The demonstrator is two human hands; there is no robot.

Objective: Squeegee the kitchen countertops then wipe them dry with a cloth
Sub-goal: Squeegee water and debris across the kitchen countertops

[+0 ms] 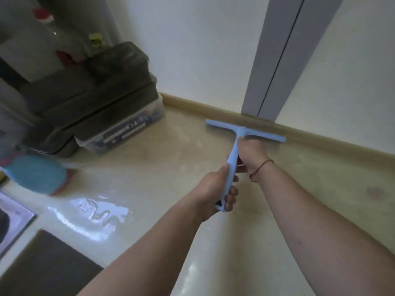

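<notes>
1. A person stood at a beige, stone-look kitchen countertop (175, 159), seen from a camera on their head, with both bare forearms reaching forward.
2. A pale blue T-shaped squeegee (239, 137) lay with its blade near the back of the counter, just in front of the low upstand (320, 139) where counter meets white wall.
3. The left hand (215, 189) was curled around the lower end of the handle; the right hand (252, 152), with a thin cord bracelet at the wrist, gripped the handle higher up, just below the blade.
4. A pool of water (96, 212) glistened on the counter to the left, well apart from the blade.
5. The squeegee looked like light, stiff plastic; its handle seemed the natural place to hold, though wet hands might slip on it.
6. To the left sat a clear storage box (128, 133) beneath dark containers, a blurred blue round object (34, 174), and a steel sink's edge (15, 216).
7. No drying cloth could be made out for certain.
</notes>
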